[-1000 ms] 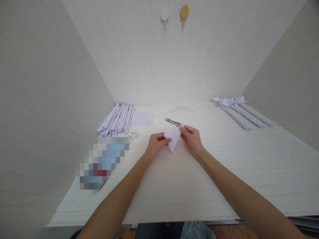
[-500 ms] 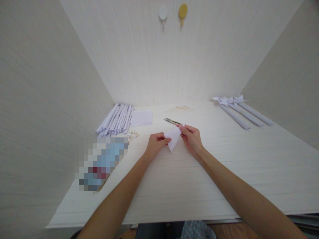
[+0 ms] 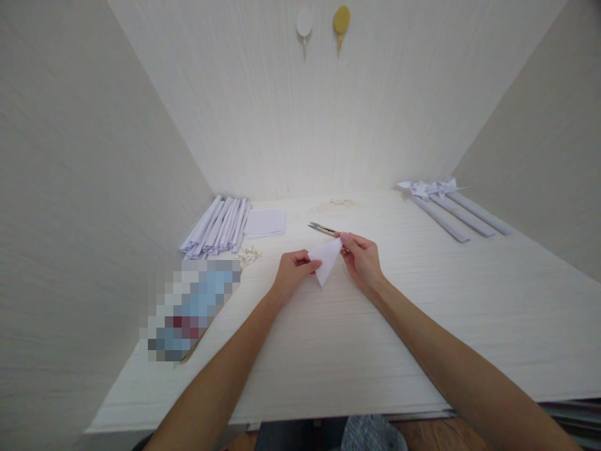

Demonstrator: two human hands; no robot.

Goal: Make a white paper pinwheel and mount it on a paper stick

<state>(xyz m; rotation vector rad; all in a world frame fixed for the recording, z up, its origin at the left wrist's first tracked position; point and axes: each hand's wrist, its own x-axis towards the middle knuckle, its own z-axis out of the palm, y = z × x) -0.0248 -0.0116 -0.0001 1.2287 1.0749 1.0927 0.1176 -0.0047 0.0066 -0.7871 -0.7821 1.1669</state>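
Note:
A white paper folded into a triangle (image 3: pixel 325 260) is held just above the table's middle, its tip pointing down toward me. My left hand (image 3: pixel 293 270) pinches its left corner with closed fingers. My right hand (image 3: pixel 363 258) pinches its upper right corner, fingers curled. Small scissors (image 3: pixel 322 228) lie on the table (image 3: pixel 357 351) just behind the paper, partly hidden by my right hand.
At the back left lie a stack of rolled white paper sticks (image 3: pixel 218 227) and square white sheets (image 3: pixel 265 222). Small pale bits (image 3: pixel 248 254) sit beside them. A blurred packet (image 3: pixel 190 307) lies at the left. Finished paper pinwheels (image 3: pixel 446 203) rest at the back right. Walls close in on three sides.
Both hands and the folded paper stay nearly still; my right fingers have shifted slightly along the upper edge. The view has drifted a little.

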